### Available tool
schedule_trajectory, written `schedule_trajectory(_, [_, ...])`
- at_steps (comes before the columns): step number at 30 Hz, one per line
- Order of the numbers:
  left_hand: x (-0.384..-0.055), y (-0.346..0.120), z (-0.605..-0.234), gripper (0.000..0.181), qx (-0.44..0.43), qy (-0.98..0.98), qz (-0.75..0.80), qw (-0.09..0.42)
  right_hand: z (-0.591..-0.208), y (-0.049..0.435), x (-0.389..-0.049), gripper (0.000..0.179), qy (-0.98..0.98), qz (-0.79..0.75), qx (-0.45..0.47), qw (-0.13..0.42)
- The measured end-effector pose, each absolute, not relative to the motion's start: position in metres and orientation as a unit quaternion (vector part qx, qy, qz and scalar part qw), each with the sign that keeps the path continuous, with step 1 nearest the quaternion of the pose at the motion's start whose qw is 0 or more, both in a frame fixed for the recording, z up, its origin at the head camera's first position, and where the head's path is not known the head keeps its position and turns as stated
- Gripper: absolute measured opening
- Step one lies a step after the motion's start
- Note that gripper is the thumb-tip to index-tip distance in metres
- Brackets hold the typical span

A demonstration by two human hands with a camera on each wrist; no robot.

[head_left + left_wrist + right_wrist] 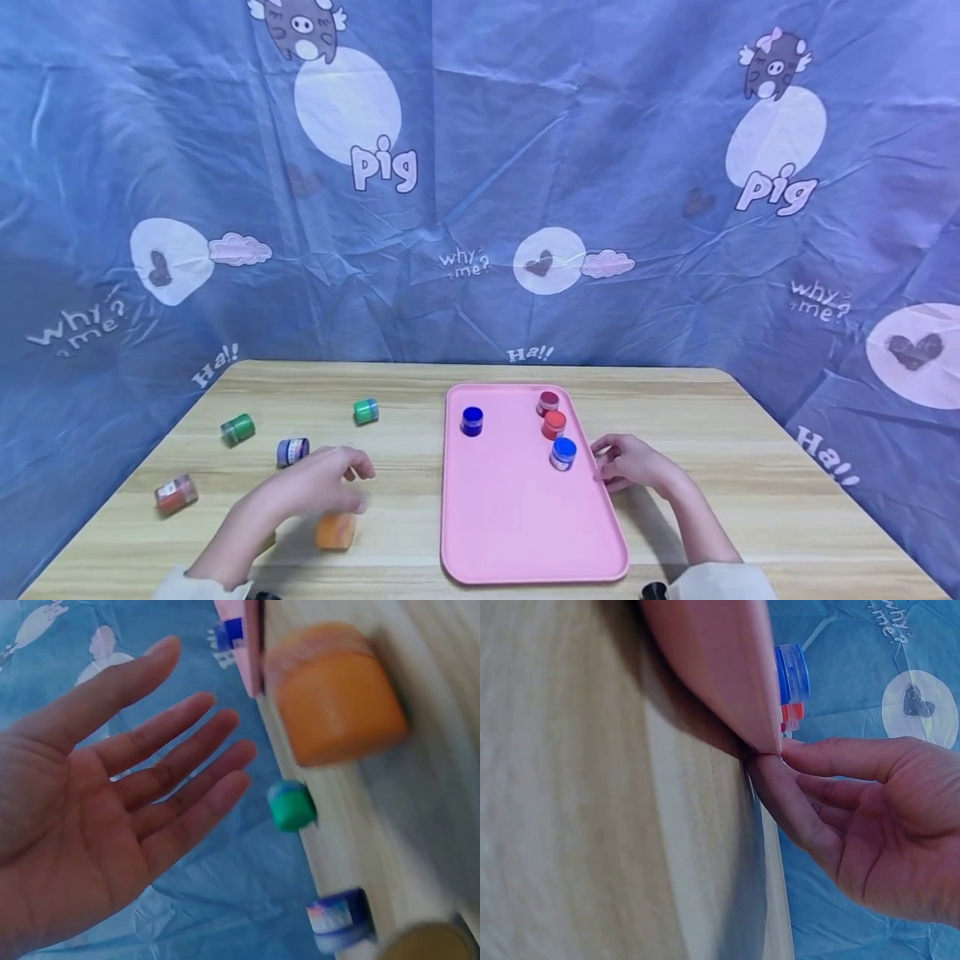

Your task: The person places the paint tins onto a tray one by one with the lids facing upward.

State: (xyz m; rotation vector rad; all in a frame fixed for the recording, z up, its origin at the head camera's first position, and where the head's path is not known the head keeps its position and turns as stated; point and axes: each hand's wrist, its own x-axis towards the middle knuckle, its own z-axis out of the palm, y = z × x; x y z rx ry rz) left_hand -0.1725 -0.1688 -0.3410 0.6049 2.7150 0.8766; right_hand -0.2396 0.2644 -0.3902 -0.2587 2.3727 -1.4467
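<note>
My left hand (pixel 321 483) hovers over the table with fingers spread and nothing in its grasp. Just below it lies an orange paint jar (pixel 335 532) on its side; the left wrist view shows this jar (pixel 341 709) apart from the fingers. At the right side of a pink tray (pixel 517 525), my right hand (pixel 633 463) pinches the rim between thumb and finger, as the right wrist view shows. On the tray stand a dark blue jar (pixel 472 422), a dark red jar (pixel 548 404), an orange-red jar (pixel 554 425) and a brighter blue jar (pixel 563 454).
Left of the tray lie two green jars (pixel 238 429), a purple-blue jar (pixel 292 452) and a red jar (pixel 176 495). A yellowish jar (pixel 429 943) is mostly hidden by my left forearm in the head view. Behind the wooden table (pixel 397 467) hangs a blue printed cloth (pixel 480 325).
</note>
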Motion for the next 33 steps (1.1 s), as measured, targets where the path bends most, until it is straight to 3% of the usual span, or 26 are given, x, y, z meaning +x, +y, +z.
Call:
schedule_trajectory(8, [-0.166, -0.183, -0.355, 0.037, 0.189, 0.923, 0.296, 0.159, -0.394, 0.272, -0.245, 0.038, 0.830, -0.515, -0.115, 0.181])
schedule_trajectory(18, [-0.165, -0.185, -0.366, 0.026, 0.227, 0.919, 0.289, 0.145, -0.388, 0.268, -0.239, 0.038, 0.834, -0.513, -0.095, 0.179])
schedule_trajectory(33, [-0.160, -0.182, -0.369, 0.021, 0.225, 0.913, 0.293, 0.173, -0.387, 0.263, -0.238, 0.036, 0.843, -0.502, -0.084, 0.176])
